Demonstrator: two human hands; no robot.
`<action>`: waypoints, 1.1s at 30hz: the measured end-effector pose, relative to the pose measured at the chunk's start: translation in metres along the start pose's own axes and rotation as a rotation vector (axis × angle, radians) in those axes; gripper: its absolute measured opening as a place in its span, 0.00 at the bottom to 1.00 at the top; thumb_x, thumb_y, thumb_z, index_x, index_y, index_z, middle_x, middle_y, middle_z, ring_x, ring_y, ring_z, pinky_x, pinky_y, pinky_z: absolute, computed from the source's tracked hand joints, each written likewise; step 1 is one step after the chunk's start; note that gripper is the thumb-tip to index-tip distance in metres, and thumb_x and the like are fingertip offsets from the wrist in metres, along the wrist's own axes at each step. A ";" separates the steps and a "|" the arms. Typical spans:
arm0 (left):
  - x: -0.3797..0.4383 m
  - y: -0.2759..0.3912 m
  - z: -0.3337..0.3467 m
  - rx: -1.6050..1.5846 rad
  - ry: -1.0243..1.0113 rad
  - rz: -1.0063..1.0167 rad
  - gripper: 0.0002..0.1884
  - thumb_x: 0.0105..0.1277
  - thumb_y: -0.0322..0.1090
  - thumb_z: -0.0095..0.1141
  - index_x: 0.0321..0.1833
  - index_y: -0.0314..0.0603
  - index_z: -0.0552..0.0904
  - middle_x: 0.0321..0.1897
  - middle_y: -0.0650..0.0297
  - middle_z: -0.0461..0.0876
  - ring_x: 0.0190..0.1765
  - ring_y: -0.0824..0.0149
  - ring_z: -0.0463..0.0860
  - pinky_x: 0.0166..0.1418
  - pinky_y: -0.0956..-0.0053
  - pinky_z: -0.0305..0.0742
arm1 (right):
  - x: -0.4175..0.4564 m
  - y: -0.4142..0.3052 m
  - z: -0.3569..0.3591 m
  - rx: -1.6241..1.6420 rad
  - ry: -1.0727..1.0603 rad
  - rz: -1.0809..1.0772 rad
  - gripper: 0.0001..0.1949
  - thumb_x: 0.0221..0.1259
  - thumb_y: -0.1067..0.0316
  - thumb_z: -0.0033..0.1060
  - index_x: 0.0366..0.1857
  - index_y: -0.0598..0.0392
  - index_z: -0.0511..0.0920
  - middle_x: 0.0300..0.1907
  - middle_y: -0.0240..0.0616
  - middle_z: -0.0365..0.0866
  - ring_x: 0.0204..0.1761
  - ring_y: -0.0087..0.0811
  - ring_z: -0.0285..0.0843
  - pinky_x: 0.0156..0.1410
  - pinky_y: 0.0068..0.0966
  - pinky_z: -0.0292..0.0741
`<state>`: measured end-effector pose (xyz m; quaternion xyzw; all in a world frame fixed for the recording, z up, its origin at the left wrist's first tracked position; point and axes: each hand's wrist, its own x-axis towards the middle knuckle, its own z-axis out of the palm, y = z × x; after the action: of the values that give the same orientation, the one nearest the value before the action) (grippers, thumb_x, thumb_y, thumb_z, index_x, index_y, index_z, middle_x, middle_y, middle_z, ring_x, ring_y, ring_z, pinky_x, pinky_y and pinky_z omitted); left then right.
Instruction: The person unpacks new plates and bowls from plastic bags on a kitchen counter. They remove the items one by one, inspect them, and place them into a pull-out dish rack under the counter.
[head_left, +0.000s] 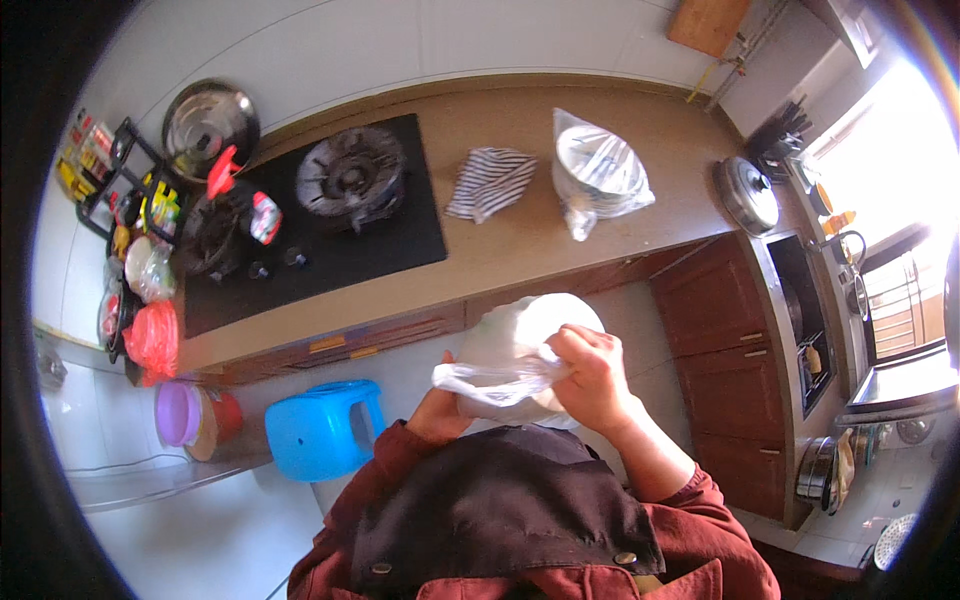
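In front of my body I hold up a white plastic bag (502, 341) with something pale and rounded in it; what that is cannot be made out. My right hand (596, 375) grips the gathered film near the bag's mouth. Against the left side of the bag is my left hand (442, 409), its fingers partly hidden behind the film. Beyond them on the counter stands a clear plastic bag (604, 176) wrapped around what look like stacked white bowls. A black-and-white striped cloth (491, 180) lies crumpled to its left.
A black gas hob (405, 225) is set into the brown counter (480, 262), with a lid (210, 127) leaning behind it. A red plastic bag (154, 337) sits at its left end. Below is a blue plastic stool (322, 435). At right are a lidded pan (748, 196) and wooden cabinets (712, 315).
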<state>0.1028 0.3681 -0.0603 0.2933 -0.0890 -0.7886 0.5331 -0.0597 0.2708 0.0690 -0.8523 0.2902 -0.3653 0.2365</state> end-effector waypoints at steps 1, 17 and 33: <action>0.030 -0.011 0.002 -0.257 -0.055 -0.125 0.33 0.67 0.61 0.27 0.63 0.42 0.64 0.61 0.62 0.67 0.62 0.63 0.65 0.68 0.65 0.55 | -0.005 0.013 -0.026 -0.041 0.018 0.024 0.08 0.31 0.82 0.54 0.19 0.60 0.68 0.17 0.42 0.66 0.21 0.44 0.69 0.25 0.30 0.66; 0.403 -0.011 0.119 -0.454 0.224 0.323 0.51 0.49 0.50 0.67 0.68 0.43 0.46 0.65 0.45 0.46 0.60 0.44 0.62 0.59 0.55 0.70 | -0.013 0.282 -0.288 -0.333 0.197 0.299 0.07 0.38 0.88 0.45 0.22 0.63 0.69 0.19 0.41 0.69 0.22 0.34 0.68 0.28 0.23 0.66; 0.551 0.061 0.128 -1.045 0.260 0.343 0.45 0.54 0.46 0.64 0.67 0.39 0.51 0.66 0.40 0.43 0.68 0.48 0.49 0.64 0.64 0.65 | 0.144 0.468 -0.338 -0.289 0.018 0.211 0.07 0.32 0.85 0.47 0.20 0.63 0.67 0.20 0.44 0.64 0.23 0.42 0.65 0.29 0.29 0.64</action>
<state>-0.0632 -0.1712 -0.1310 0.0664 0.3334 -0.5873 0.7346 -0.3859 -0.2270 0.0606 -0.8390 0.4294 -0.3007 0.1459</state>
